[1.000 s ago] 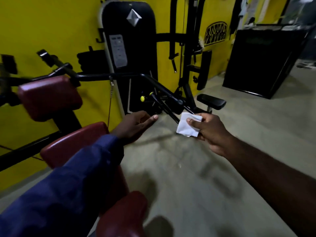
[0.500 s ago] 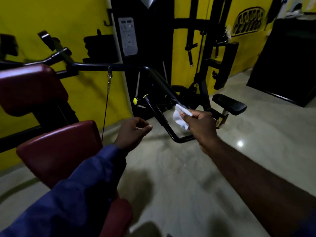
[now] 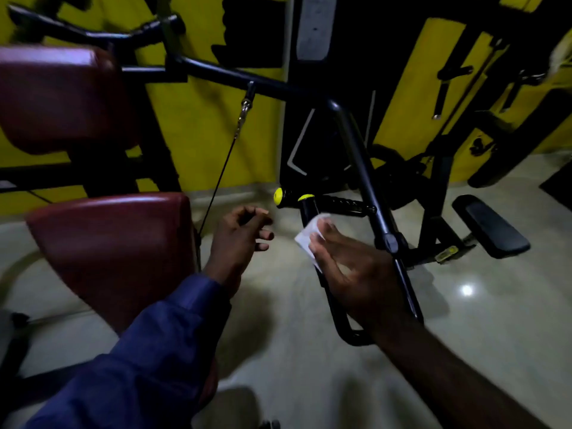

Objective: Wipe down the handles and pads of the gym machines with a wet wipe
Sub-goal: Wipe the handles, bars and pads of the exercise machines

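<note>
My right hand [image 3: 353, 270] holds a white wet wipe [image 3: 306, 238] against the black handle [image 3: 308, 210] of the machine, just below its yellow end cap [image 3: 305, 198]. The handle runs down under my hand and loops back into the long black lever bar [image 3: 362, 162]. My left hand [image 3: 238, 239], in a blue sleeve, hovers left of the handle with fingers loosely curled and nothing in it. Two dark red pads belong to the same machine: the lower one [image 3: 108, 243] is by my left arm and the upper one [image 3: 58, 97] is at top left.
A second yellow-capped grip [image 3: 278, 196] sticks out just behind the handle. A thin cable [image 3: 223, 168] hangs from the bar. A black padded seat [image 3: 492, 226] stands at right, the weight-stack cover [image 3: 312, 29] and yellow wall behind. Pale tiled floor [image 3: 309, 382] lies below.
I have stepped closer and the view has tilted down. My right hand has moved the wipe from the lever bar onto the yellow-capped handle. My left hand's fingers have curled a little.
</note>
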`<action>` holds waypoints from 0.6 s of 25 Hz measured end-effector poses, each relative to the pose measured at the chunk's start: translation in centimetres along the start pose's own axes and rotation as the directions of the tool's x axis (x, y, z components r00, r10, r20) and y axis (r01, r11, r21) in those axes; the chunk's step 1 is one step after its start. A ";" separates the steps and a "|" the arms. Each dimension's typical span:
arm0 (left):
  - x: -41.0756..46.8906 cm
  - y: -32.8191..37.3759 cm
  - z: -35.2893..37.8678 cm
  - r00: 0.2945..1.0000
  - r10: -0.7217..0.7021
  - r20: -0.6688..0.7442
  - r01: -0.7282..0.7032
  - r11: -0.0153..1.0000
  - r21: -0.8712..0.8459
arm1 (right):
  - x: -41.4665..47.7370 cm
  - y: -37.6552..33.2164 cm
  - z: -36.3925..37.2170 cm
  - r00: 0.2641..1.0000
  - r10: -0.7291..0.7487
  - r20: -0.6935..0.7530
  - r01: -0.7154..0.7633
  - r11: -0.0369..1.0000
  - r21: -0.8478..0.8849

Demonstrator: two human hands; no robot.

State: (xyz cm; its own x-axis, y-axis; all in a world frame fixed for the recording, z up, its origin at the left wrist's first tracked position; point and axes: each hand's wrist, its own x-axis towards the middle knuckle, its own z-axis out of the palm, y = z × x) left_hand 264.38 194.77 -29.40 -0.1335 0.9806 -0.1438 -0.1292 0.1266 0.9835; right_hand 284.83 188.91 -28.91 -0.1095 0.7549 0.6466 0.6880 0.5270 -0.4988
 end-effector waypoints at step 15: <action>-6.2 0.4 5.3 0.914 0.097 -0.394 -0.110 0.994 -0.012 | -1.6 0.6 0.7 0.749 0.368 0.551 -0.545 0.816 0.196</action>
State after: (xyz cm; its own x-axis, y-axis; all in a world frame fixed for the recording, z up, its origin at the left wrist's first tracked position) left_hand 270.33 189.54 -27.50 -0.5217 0.8494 -0.0796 -0.1253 0.0160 0.9920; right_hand 284.91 188.34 -30.67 -0.2238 0.9745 -0.0170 0.4804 0.0951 -0.8719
